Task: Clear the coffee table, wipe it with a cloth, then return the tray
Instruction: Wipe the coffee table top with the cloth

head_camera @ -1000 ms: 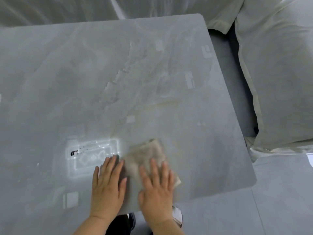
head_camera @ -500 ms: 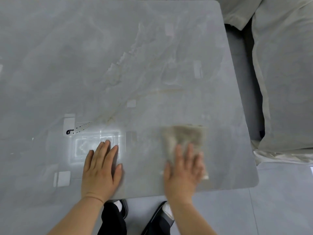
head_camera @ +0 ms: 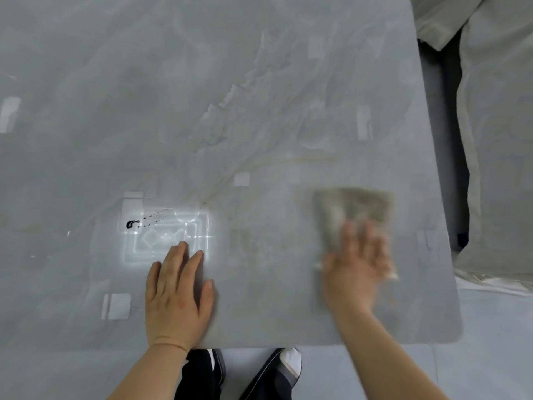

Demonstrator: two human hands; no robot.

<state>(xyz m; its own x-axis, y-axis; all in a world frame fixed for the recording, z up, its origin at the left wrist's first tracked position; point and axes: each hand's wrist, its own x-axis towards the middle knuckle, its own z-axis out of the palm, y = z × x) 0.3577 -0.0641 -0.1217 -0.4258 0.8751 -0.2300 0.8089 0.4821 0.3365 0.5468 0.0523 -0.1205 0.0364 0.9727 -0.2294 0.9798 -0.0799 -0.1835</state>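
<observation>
The right grip lies flat, fingers straight, pressing a grey-brown cloth onto the pale marble surface at the lower right of the frame, near its right edge. The left grip rests flat, palm down, at lower centre, holding nothing.

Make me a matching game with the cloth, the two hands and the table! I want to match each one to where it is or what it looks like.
Things:
1. cloth
2. left hand
3. right hand
4. coffee table

Descriptions:
A. lies flat on the bare tabletop, holding nothing
B. grey with marble veins
C. beige, partly under a hand, near the table's right edge
D. presses down on the cloth

Pairs: 1-C, 2-A, 3-D, 4-B
</observation>
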